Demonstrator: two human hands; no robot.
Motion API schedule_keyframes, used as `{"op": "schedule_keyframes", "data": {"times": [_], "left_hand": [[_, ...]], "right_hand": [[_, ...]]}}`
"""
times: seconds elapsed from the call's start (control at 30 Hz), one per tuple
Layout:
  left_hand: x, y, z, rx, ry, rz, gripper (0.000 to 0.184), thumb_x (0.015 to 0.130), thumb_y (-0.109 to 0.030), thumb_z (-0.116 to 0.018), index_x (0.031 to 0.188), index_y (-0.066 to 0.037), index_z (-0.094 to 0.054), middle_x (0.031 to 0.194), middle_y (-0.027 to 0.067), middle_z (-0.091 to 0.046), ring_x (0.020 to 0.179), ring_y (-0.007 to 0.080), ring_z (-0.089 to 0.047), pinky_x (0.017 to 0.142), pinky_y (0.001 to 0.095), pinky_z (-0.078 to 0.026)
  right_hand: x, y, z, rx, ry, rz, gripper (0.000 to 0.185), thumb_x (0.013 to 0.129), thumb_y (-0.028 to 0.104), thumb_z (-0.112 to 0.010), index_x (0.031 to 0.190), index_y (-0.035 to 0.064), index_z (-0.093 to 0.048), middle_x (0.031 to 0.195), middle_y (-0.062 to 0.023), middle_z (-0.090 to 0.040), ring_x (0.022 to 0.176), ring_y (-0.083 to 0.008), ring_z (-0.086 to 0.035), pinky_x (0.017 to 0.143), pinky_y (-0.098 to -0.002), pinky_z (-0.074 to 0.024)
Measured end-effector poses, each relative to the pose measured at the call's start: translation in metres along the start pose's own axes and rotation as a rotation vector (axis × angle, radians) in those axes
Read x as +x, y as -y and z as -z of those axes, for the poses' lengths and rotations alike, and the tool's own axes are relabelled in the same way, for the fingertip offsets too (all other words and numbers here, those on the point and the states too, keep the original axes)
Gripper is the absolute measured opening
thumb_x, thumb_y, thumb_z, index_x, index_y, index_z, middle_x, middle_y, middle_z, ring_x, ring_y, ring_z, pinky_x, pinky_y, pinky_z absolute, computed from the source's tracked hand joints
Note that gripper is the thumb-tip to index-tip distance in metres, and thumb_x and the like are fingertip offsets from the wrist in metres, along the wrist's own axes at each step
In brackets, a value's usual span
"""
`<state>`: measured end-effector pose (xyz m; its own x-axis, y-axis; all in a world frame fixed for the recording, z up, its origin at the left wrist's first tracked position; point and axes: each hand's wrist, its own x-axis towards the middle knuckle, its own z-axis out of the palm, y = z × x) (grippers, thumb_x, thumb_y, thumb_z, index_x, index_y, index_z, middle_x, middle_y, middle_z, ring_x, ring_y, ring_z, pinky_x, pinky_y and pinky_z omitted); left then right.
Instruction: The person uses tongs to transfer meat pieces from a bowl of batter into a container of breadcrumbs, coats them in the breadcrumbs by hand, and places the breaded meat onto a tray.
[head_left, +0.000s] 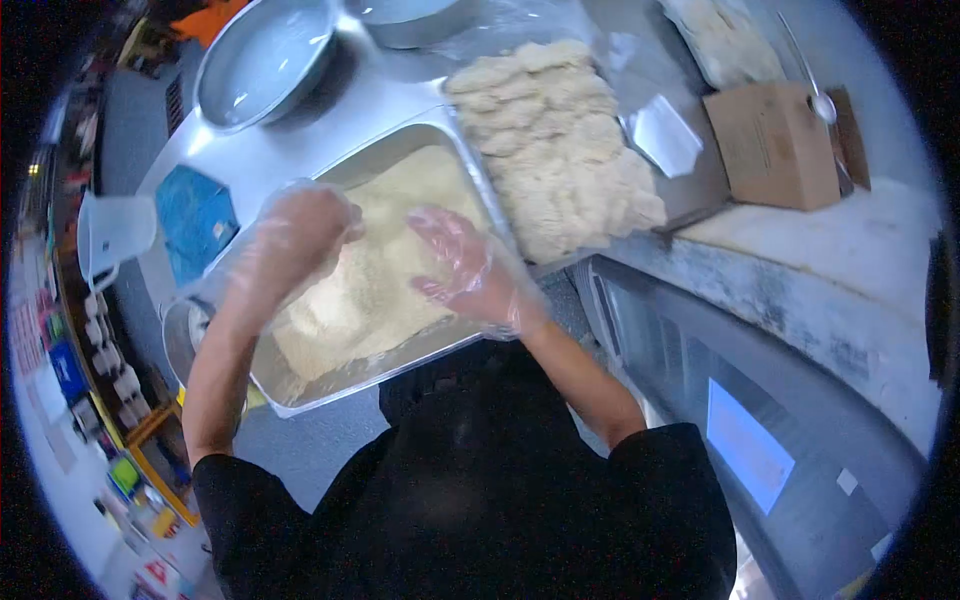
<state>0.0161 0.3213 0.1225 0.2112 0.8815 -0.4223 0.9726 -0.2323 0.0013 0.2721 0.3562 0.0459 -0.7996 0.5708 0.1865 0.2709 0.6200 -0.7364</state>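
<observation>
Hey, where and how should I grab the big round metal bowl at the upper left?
I'd take the big metal bowl by its rim, coming from the near and left sides, thumbs over the edge, fingers outside. It sits open side up with a wide round edge, and another metal container sits close on its right.

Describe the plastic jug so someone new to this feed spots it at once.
Start at the large metal tray of pale powder and look left, past the flat blue item. The jug is just beyond it, with its handle toward the bottom of the view. Its whitish, see-through plastic sets it apart from that blue neighbour and the round metal bowl.
</observation>
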Motion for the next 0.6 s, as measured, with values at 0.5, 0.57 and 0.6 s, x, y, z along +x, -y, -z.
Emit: {"op": "schedule_keyframes", "data": {"times": [0.5, 0.57, 0.6], "left_hand": [[0.379, -0.118, 0.074, -0.471, 0.099, -0.465, 0.056, 0.072, -0.04, -0.085, 0.116, -0.008, -0.07, 0.109, 0.0116, -0.073, 0.102, 0.0274, -0.068, 0.088, 0.04, -0.052], [0.402, -0.123, 0.07, -0.448, 0.173, -0.411, 0.058, 0.071, -0.042, -0.086, 0.115, -0.008, -0.07, 0.109, 0.0102, -0.073, 0.101, 0.0264, -0.068, 0.088, 0.0395, -0.052], [0.413, -0.124, 0.067, -0.425, 0.201, -0.414, 0.058, 0.071, -0.042, -0.086, 0.115, -0.008, -0.07, 0.109, 0.0095, -0.074, 0.1, 0.0263, -0.068, 0.088, 0.0395, -0.052]], "right_hand": [[-0.025, -0.214, 0.143, 0.164, -0.59, -0.566, 0.038, 0.09, 0.032, -0.074, 0.111, 0.0006, -0.071, 0.099, -0.019, -0.072, 0.087, -0.0235, -0.071, 0.073, -0.0366, -0.0537], [-0.016, -0.241, 0.154, 0.135, -0.474, -0.594, 0.045, 0.089, 0.04, -0.072, 0.112, 0.0015, -0.071, 0.099, -0.0205, -0.073, 0.089, -0.0267, -0.071, 0.077, -0.0392, -0.0542], [-0.015, -0.25, 0.158, 0.119, -0.413, -0.606, 0.048, 0.089, 0.044, -0.071, 0.112, 0.002, -0.071, 0.099, -0.0212, -0.073, 0.091, -0.0283, -0.072, 0.079, -0.0405, -0.0544]]}}
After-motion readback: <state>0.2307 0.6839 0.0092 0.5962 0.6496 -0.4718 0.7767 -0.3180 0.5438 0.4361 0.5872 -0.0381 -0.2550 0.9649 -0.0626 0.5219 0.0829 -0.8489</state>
